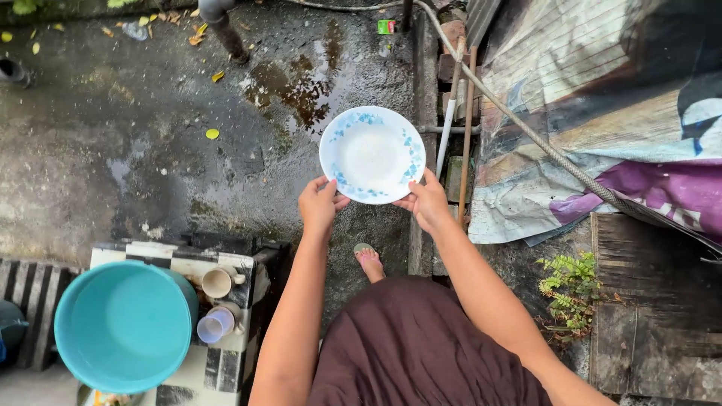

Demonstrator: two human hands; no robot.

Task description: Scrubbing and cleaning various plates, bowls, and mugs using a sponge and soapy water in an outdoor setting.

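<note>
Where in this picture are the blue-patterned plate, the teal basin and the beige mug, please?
blue-patterned plate (371, 154): head view, on its white centre, held by both hands.
teal basin (122, 325): head view, on its inner bottom.
beige mug (217, 283): head view, on its open mouth, lying on its side.

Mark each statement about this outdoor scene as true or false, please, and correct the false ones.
1. Both hands hold the white plate with blue flowers. True: left hand and right hand grip its lower rim.
2. The teal basin lies at the person's right. False: it lies at the left.
3. The plate carries food. False: it looks empty.
4. Two cups lie beside the basin. True.
5. The concrete ground is dry. False: it is wet, with a puddle.
</note>
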